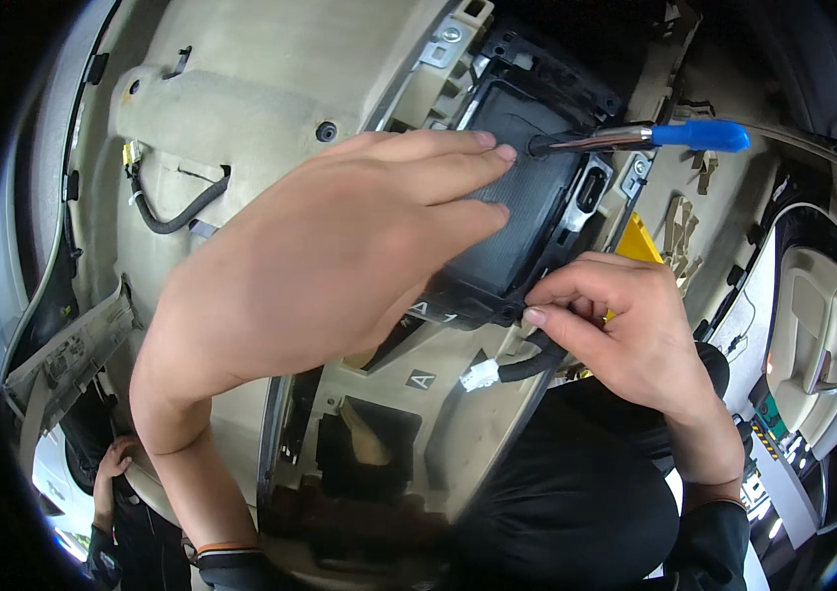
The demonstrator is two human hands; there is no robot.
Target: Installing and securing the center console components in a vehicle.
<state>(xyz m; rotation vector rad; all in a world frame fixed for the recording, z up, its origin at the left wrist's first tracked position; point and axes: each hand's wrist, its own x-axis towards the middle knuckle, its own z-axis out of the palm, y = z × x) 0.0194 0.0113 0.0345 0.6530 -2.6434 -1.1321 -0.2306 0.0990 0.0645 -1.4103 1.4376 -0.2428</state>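
My left hand (325, 251) reaches across a black ribbed console panel (527, 222), its fingers stretched out, with the tips on or just over the surface. At the panel's near right corner is my right hand (630, 320). Its thumb and forefinger are pinched together at the edge; anything between them is too small or hidden to make out. A blue-handled tool with a metal shaft (699, 136) lies across the panel's right side, its tip by a dark round spot. Just below the pinching fingers, a black cable ends in a white connector (479, 375).
Beige bare console structure (458, 433) surrounds the panel. To the left, a dark cable with a yellow connector (131, 155) rises from the beige floor covering (241, 98). A yellow piece (638, 239) sits behind my right hand. An open car door (817, 320) stands far right; another person's hand (116, 458) shows lower left.
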